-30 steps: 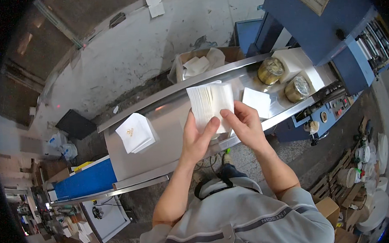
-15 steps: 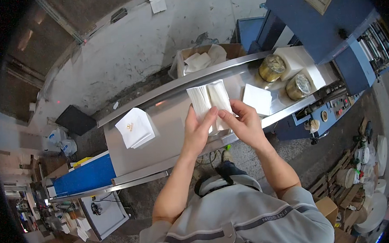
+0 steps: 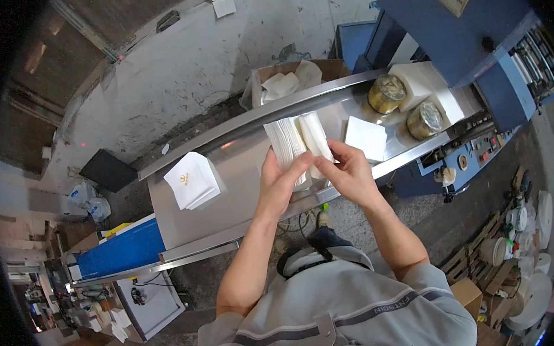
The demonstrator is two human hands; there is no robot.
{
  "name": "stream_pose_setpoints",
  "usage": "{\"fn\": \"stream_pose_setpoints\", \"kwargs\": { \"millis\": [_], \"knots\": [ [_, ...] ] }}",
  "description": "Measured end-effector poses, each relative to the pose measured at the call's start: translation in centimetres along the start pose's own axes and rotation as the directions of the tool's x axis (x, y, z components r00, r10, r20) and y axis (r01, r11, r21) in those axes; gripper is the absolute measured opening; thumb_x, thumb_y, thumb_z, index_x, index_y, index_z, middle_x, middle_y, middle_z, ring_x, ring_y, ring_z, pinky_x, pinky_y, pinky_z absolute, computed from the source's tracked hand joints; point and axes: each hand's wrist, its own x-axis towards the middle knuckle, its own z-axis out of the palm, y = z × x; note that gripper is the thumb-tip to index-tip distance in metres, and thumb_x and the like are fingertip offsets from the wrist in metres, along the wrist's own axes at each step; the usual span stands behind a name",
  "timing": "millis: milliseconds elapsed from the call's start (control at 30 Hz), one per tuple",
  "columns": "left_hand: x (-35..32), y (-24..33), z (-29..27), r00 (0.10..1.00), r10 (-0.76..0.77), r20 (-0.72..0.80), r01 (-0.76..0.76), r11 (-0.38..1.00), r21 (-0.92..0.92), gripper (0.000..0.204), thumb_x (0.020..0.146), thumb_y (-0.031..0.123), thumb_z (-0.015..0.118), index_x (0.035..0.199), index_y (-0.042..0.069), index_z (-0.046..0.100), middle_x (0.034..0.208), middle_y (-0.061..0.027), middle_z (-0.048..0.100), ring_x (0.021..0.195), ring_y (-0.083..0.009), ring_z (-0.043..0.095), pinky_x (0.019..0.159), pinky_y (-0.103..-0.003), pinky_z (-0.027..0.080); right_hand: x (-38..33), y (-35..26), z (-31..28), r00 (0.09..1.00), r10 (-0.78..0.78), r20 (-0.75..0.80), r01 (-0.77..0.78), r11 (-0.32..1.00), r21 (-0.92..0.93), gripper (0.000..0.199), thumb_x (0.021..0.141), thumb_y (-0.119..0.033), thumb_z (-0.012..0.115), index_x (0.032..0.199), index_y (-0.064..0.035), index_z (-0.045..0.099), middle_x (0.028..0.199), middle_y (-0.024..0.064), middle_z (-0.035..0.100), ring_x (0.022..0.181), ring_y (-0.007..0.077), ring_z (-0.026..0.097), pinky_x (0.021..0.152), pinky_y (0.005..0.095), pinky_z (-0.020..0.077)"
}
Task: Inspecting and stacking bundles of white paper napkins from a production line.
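Above the metal table, a stack of white paper napkins (image 3: 286, 142) is parted down the middle between my two hands. My left hand (image 3: 280, 180) is closed round the thicker left part, its thumb across the front edge. With my right hand (image 3: 347, 172) I grip the thinner right part, the thumb lying near the other thumb. A short pile of white napkins (image 3: 192, 180) with a gold print lies on the table to the left. Just right of my right hand rests another white napkin pile (image 3: 365, 140).
The steel table (image 3: 239, 169) has raised metal rims. Two gold-coloured cylinders (image 3: 387, 94) stand at its right end beside white stacks (image 3: 414, 88) and a blue machine (image 3: 458, 28). Behind the table is a cardboard box (image 3: 331, 73) with white paper. A blue belt (image 3: 120, 251) lies left.
The right part of the napkin stack has tilted and shifted slightly in my right hand. My hands stay in nearly the same place.
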Motion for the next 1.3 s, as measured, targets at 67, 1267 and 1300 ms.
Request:
{"fn": "stream_pose_setpoints", "kwargs": {
  "millis": [67,1267,1300],
  "knots": [
    [0.3,-0.3,-0.2,0.999,-0.031,-0.020,0.030,0.998,-0.050,0.050,0.091,0.025,0.067,0.129,0.000,0.045,0.118,-0.0095,0.059,0.105,-0.0157,0.059,0.090,-0.030,0.047,0.1,0.6,-0.4,1.000,0.017,-0.005,-0.017,0.999,-0.035,0.031,0.092,-0.012,0.059,0.118,0.0046,0.060,0.089,0.0063,0.067,0.078,0.0075,0.059,0.066,0.0240,0.0507],
    [0.6,-5.4,-10.2,0.937,-0.327,-0.124,0.282,0.916,-0.285,0.040,0.088,0.010,0.058,0.125,-0.004,0.051,0.118,-0.0147,0.060,0.109,-0.0260,0.059,0.093,-0.040,0.049,3.4,13.2,-16.2,0.857,0.203,-0.475,-0.209,0.977,0.040,0.026,0.090,-0.013,0.064,0.110,0.0024,0.062,0.097,0.0087,0.068,0.081,0.0157,0.065,0.065,0.0301,0.0555],
    [0.3,-5.4,-10.0,0.937,-0.326,-0.125,0.281,0.916,-0.284,0.040,0.088,0.010,0.058,0.125,-0.004,0.051,0.118,-0.0147,0.060,0.109,-0.0260,0.059,0.093,-0.040,0.049,3.3,13.4,-16.2,0.857,0.203,-0.474,-0.209,0.977,0.041,0.026,0.090,-0.013,0.064,0.110,0.0024,0.062,0.097,0.0087,0.068,0.081,0.0157,0.065,0.065,0.0301,0.0555]
  ]
}}
